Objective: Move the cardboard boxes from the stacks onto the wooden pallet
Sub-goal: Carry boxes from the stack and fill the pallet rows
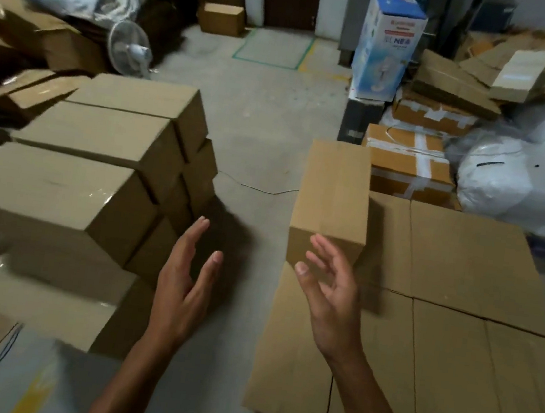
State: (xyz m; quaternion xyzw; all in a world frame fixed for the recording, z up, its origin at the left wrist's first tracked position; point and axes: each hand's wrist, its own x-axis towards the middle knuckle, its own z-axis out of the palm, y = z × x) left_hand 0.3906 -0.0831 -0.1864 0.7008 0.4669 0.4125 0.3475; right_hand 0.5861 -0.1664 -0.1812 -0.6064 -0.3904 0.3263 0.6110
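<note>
Stacks of plain cardboard boxes [101,137] stand on the left, several layers high. On the right, a flat layer of boxes [454,331] covers whatever lies beneath it; no pallet wood shows. One single box [332,200] sits on top of that layer at its near-left part. My left hand [182,284] is held over the floor gap between the two groups, fingers straight, holding nothing. My right hand [329,289] hovers just in front of the single box's near end, fingers spread, apart from it.
A bare concrete floor strip [260,129] runs between the stacks and the layer. A white fan [129,48] stands at the back left. A blue-white carton [387,45], taped boxes [406,164] and white sacks [523,189] crowd the back right.
</note>
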